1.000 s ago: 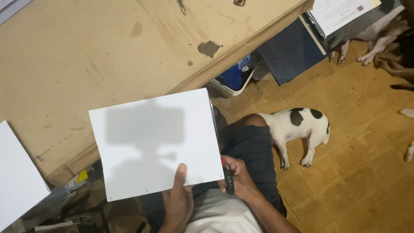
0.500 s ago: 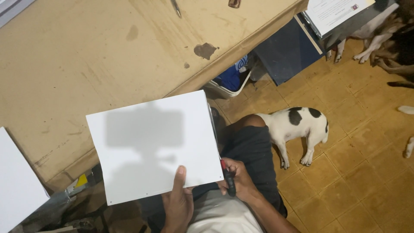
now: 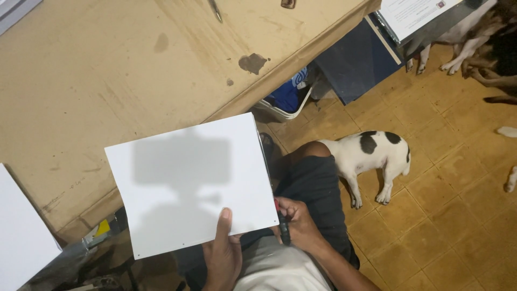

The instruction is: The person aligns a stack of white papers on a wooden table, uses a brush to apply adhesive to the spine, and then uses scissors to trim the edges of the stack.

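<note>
My left hand grips the near edge of a stack of white sheets, thumb on top, holding it flat over my lap and the table edge. A blocky shadow falls across the top sheet. My right hand rests on my thigh at the stack's right corner, fingers closed around a dark pen-like tool with a red part. My knee in dark shorts sticks out to the right.
A stained brown table fills the upper left, with a pen near its far edge. Another white sheet lies at left. A white-and-black dog lies on the tiled floor. A bin and dark board stand under the table. Other dogs lie at top right.
The view has shifted slightly. The white stack and both hands stay in nearly the same pose; the right hand has slid a little nearer the stack's corner.
</note>
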